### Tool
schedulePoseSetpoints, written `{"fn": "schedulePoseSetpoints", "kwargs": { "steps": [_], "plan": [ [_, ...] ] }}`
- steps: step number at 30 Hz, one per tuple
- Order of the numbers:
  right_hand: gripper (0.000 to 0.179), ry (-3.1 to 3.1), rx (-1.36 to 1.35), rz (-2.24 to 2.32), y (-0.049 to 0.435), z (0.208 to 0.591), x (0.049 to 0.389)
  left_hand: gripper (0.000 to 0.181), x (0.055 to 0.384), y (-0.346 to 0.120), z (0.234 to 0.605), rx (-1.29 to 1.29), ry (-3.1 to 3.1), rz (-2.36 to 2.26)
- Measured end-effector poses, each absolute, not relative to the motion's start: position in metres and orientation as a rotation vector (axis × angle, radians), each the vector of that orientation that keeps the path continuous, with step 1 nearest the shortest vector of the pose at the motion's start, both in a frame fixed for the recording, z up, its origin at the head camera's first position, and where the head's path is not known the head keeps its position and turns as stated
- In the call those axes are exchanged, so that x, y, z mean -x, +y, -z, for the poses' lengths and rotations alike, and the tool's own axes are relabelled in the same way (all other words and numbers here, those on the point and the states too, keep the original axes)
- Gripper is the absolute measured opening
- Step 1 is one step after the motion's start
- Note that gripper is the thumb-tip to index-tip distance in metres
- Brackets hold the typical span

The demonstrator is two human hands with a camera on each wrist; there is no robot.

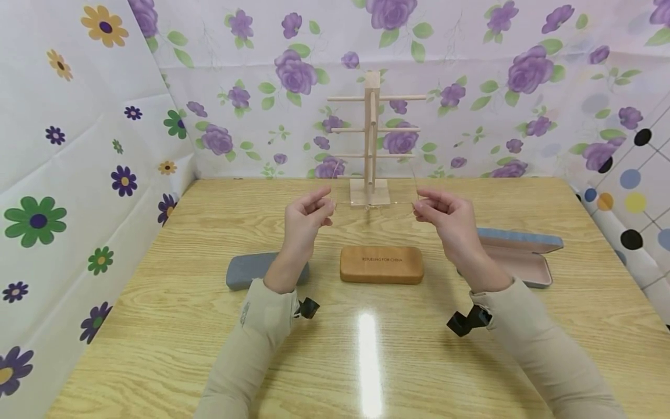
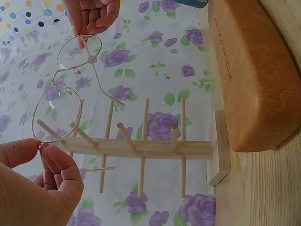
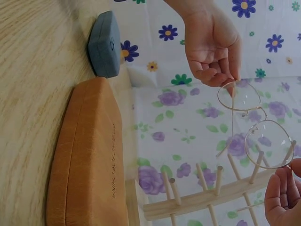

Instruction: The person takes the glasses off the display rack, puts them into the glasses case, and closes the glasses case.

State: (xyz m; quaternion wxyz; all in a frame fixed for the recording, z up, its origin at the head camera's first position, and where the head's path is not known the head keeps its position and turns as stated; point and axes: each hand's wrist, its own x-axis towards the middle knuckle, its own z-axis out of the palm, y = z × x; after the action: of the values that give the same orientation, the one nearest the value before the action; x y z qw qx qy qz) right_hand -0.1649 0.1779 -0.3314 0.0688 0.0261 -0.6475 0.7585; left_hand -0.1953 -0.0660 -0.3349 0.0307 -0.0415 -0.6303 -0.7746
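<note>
A pair of thin gold-rimmed round eyeglasses (image 1: 367,206) is held up in the air between both hands, temples unfolded and pointing toward the stand. My left hand (image 1: 306,220) pinches the frame at its left outer corner, between thumb and fingertips. At the opposite corner my right hand (image 1: 451,222) pinches it the same way. The clear lenses (image 2: 57,113) show well in both wrist views. Behind the eyeglasses, a wooden stand (image 1: 371,137) with several pegs rises from a square base; no eyeglasses hang on its pegs.
Below the hands a brown eyeglass case (image 1: 381,265) with lettering lies closed on the wooden table (image 1: 173,326). A closed grey-blue case (image 1: 246,271) sits partly behind the left forearm. Near the right forearm is an open blue case (image 1: 523,262) with a pale lining. Flowered cloth (image 1: 235,75) hangs behind.
</note>
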Motion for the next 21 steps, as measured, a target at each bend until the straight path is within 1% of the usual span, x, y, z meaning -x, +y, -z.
{"fn": "schedulePoseSetpoints", "kwargs": {
  "steps": [11, 21],
  "plan": [
    [0.020, -1.939, -0.099, -2.295, 0.179, 0.332, 0.154, 0.032, 0.185, -0.069, 0.335, 0.161, -1.980, 2.373],
    [0.020, -1.946, -0.136, -2.307, 0.181, 0.335, 0.143, 0.037, 0.176, -0.074, 0.338, 0.178, -2.022, 2.400]
  ]
}}
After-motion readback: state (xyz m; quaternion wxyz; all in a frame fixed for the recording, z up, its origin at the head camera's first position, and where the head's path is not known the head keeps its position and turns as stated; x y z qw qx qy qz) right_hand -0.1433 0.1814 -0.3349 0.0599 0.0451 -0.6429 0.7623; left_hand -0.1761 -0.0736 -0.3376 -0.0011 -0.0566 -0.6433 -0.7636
